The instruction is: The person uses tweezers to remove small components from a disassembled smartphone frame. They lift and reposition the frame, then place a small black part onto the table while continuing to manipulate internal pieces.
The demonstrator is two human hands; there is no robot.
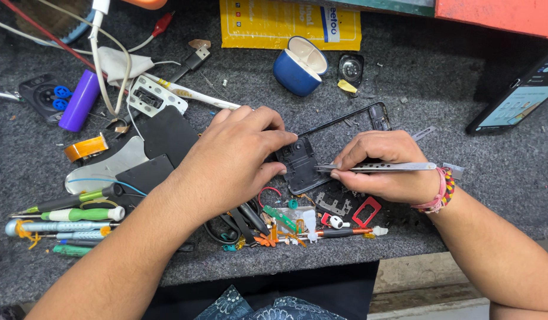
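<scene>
My left hand (pixel 229 160) rests on a black phone frame (pixel 302 163) and pins its lower end to the grey mat with thumb and fingers. My right hand (pixel 383 166) grips silver tweezers (pixel 377 168), tips pointing left onto the frame's dark inner plate near the camera hole. The frame's thin black rim (pixel 345 117) runs up and right, between the two hands. A beaded bracelet sits on my right wrist.
Several screwdrivers (pixel 66 216) lie at the left; small parts, a red bracket (pixel 367 211) and wires crowd the front edge. A blue earbud case (pixel 300 66) stands open behind. A lit phone (pixel 517 98) leans at the right; cables and a purple cylinder (pixel 79 101) lie far left.
</scene>
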